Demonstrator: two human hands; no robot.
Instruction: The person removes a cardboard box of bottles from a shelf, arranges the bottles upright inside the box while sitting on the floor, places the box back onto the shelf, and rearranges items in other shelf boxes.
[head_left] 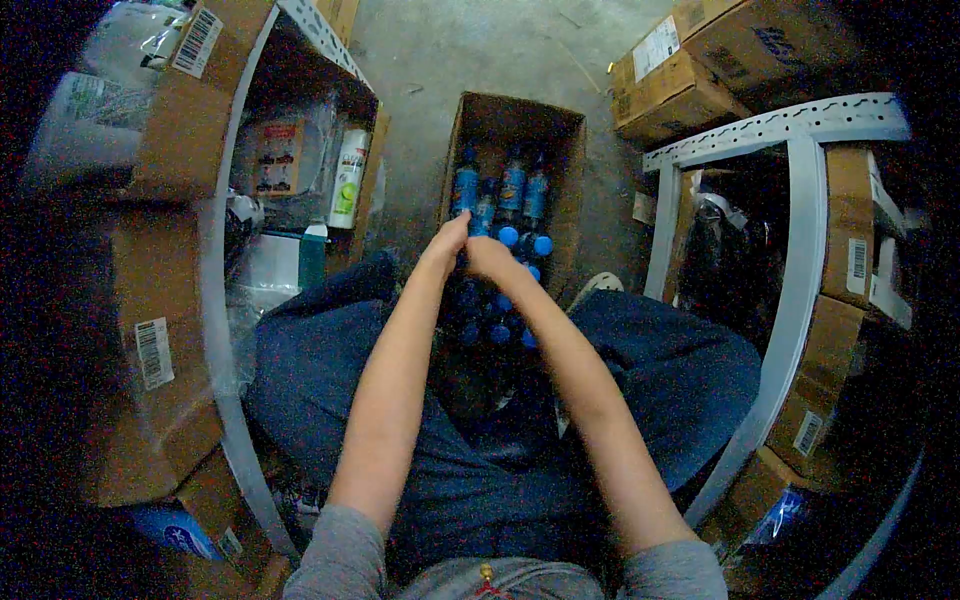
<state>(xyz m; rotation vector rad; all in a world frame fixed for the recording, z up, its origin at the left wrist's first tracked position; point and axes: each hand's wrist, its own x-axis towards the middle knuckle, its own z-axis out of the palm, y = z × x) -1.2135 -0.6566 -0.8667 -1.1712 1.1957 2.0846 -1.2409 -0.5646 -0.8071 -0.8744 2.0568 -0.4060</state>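
Note:
A cardboard box (570,160) stands open on the floor in front of me, holding several dark bottles with blue labels and blue caps. My left hand (452,240) and my right hand (488,257) meet over its middle, fingers closed round the lower end of one bottle (485,212). My own hands partly hide the grip. Close to my left fingertips lies another bottle (466,188). Two more bottles (513,185) lie along the far end, labels facing up. Nearer me, several upright bottles show their blue caps (542,245).
Metal shelving (222,290) rises at my left with cardboard boxes and a white-and-green canister (348,180). On the right, another shelf frame (800,230) holds cartons. Large cardboard boxes (670,90) sit at the far right. My bent legs (660,370) flank the near end of the box.

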